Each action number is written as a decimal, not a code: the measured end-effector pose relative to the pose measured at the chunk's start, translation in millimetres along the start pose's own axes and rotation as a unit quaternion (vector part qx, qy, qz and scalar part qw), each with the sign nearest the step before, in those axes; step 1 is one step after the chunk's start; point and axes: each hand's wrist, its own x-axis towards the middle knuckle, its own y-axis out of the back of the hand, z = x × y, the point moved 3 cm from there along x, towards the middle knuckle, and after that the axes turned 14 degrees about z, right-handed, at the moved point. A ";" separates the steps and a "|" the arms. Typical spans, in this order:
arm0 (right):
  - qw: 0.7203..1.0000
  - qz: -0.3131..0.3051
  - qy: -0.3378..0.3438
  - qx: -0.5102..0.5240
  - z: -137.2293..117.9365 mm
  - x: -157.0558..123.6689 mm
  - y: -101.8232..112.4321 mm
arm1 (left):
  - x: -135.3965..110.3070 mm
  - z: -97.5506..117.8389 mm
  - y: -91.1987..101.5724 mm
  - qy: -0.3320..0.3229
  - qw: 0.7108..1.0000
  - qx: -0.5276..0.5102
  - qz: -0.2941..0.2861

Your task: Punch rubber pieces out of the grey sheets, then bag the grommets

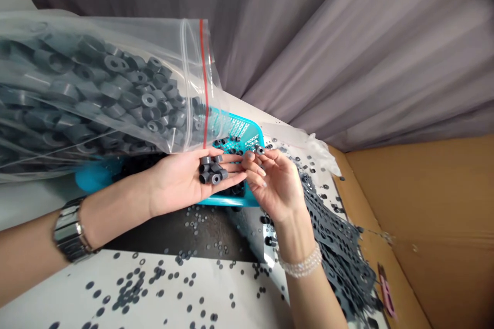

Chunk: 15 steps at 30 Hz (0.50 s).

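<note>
My left hand [185, 181] lies palm up with fingers stretched out, and several small grey rubber rings [211, 169] rest on its palm and fingers. My right hand [270, 180] meets it from the right, thumb and fingers pinched on one grey ring [260, 150] at the fingertips. Both hands hover over a turquoise plastic basket [247, 136] that holds more grey rings. A metal watch sits on the left wrist, a bead bracelet on the right.
A large clear zip bag [96, 92] stuffed with grey rings fills the left. Punched grey rubber sheets [339, 252] lie at the right beside a cardboard wall [432, 216]. Small grey discs [131, 282] litter the white table. A grey curtain hangs behind.
</note>
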 end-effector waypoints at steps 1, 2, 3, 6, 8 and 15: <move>1.000 0.002 -0.002 0.008 0.3 0.4 0.2 | -0.1 0.1 -0.3 -0.002 1.000 0.003 -0.005; 1.000 0.003 -0.002 0.015 0.7 0.6 0.4 | -0.1 0.2 -0.5 -0.004 1.000 0.005 -0.011; 1.000 0.004 0.001 0.019 1.0 0.9 0.8 | 0.0 0.3 -0.6 -0.007 1.000 0.007 -0.014; 1.000 0.012 0.016 0.017 0.4 1.6 2.7 | 0.2 0.7 -0.1 -0.021 1.000 0.013 -0.014; 0.999 0.018 0.029 0.015 -2.0 1.8 4.6 | 0.5 1.0 0.3 -0.024 0.999 0.019 -0.014; 0.994 0.023 0.045 -0.096 -4.3 0.2 6.2 | 1.7 2.6 1.0 -0.016 1.000 0.011 -0.023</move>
